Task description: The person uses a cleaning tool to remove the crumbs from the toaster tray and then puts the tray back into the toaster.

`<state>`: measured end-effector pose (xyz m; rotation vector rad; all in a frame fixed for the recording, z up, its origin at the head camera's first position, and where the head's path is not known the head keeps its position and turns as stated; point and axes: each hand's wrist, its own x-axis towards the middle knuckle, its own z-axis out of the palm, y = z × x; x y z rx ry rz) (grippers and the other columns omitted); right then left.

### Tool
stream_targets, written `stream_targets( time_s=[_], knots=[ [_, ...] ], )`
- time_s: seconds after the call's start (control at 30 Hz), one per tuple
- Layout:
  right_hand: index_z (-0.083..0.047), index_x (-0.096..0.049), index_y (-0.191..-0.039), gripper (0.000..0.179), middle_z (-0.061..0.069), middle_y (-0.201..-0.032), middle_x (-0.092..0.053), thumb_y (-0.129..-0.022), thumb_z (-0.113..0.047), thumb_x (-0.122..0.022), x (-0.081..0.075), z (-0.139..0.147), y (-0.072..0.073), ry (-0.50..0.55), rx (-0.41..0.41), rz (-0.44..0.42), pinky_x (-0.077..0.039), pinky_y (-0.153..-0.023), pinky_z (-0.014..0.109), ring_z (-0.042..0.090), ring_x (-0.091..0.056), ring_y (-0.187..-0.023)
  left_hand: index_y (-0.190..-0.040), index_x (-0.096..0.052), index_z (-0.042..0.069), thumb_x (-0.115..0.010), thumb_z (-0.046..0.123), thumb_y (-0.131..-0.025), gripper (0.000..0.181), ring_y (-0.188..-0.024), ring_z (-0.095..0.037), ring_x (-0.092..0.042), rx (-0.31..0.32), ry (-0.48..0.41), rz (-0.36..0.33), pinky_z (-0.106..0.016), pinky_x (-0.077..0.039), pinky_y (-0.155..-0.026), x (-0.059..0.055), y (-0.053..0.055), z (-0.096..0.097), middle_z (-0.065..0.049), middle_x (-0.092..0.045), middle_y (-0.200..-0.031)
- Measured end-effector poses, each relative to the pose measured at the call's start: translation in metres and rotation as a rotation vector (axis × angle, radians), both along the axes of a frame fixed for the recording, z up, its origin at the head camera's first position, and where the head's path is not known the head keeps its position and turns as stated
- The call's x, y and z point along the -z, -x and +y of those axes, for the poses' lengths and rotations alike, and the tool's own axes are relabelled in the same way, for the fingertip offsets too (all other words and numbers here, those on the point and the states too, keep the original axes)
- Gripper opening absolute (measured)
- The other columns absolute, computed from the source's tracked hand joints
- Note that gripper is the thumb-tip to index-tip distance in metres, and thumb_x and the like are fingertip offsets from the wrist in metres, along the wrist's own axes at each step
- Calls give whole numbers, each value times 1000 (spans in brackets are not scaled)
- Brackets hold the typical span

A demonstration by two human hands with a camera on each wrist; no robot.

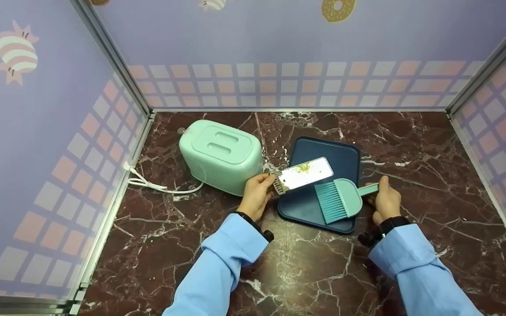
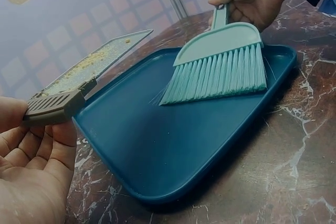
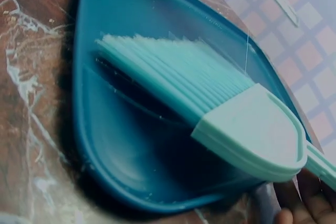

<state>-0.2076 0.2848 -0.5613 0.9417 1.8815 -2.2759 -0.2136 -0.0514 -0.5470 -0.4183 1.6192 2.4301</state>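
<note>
My left hand (image 1: 255, 196) pinches the brown slotted grip of a flat toaster crumb tray (image 1: 303, 175), thumb above and fingers below. Yellowish crumbs (image 2: 94, 59) lie on its pale surface. It is held above the dark blue tray (image 1: 297, 208), reaching over its left part. My right hand (image 1: 388, 202) grips the handle of a mint green hand brush (image 1: 350, 197). The brush is over the right part of the blue tray, bristles (image 2: 215, 77) pointing left in the head view. In the right wrist view only some fingers (image 3: 310, 200) of that hand show, below the handle.
A mint green toaster (image 1: 220, 156) with a closed top stands left of the blue tray. Its white cord (image 1: 165, 189) runs to the left wall. Small crumbs (image 1: 279, 151) dot the brown marbled surface between toaster and tray. Patterned panels (image 1: 288, 83) enclose the back and sides.
</note>
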Motion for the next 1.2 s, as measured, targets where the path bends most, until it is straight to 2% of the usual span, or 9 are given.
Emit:
stream_targets(
  time_s=[0.13,0.23,0.37,0.5,0.6,0.73,0.87,1.03,1.2],
  knots=[
    [-13,-77,-103,60,-3,-109,-56,-106,-56,-36,-9,1,2,-81,1,12,-40,-84,31,17,-47,-87,-121,-56,-11,-54,9,-106,25,-83,-15,-55,3,8,-1,-28,-46,-70,1,0,0,-6,-57,-99],
    [-18,-78,-94,59,-3,-113,-50,-105,-57,-35,-17,4,4,-130,19,38,-39,-80,29,17,-45,-84,-125,-55,-13,-55,9,-106,29,-83,-14,-56,6,5,1,-27,-47,-70,1,0,0,-6,-58,-99],
    [-14,-77,-92,58,3,-93,-52,-105,-56,-39,-31,9,8,-137,92,93,-41,-65,29,19,-45,-68,-128,-54,-15,-55,9,-106,32,-84,-15,-57,11,5,0,-26,-48,-70,1,0,0,-7,-59,-100],
    [-3,-76,-95,57,3,-75,-55,-104,-51,-46,-47,13,14,-112,156,206,-44,-55,26,17,-48,-57,-126,-57,-11,-54,9,-106,28,-83,-14,-56,17,31,-11,-27,-47,-70,-1,-1,0,-6,-59,-100],
    [-2,-76,-92,53,4,-63,-52,-104,-48,-50,-63,14,20,-135,176,284,-42,-50,24,15,-48,-53,-124,-57,-11,-54,10,-106,28,-80,-14,-55,27,47,-12,-27,-47,-69,-2,-1,0,-5,-58,-98],
    [-3,-76,-94,51,0,-61,-51,-102,-48,-52,-86,14,25,-184,167,351,-37,-49,21,12,-47,-54,-125,-56,-12,-54,10,-106,29,-79,-13,-54,40,63,-12,-26,-47,-69,-3,-2,2,-5,-57,-97],
    [3,-74,-98,51,0,-60,-53,-100,-46,-58,-105,7,31,-196,165,459,-39,-48,19,11,-51,-52,-125,-58,-11,-56,11,-106,29,-79,-13,-52,45,91,-17,-26,-47,-70,-3,-2,3,-4,-54,-99],
    [7,-73,-98,48,5,-61,-60,-98,-40,-66,-121,-12,35,-149,141,590,-44,-47,21,13,-59,-52,-123,-60,-10,-59,12,-105,29,-76,-13,-55,45,98,-19,-26,-49,-68,-2,-1,5,-4,-57,-98],
    [5,-74,-97,41,8,-62,-64,-98,-36,-68,-130,-36,39,-88,77,620,-45,-45,23,13,-60,-50,-129,-58,-11,-58,11,-105,33,-75,-13,-56,58,91,-19,-25,-48,-65,-1,-1,9,-4,-60,-97]
  ],
)
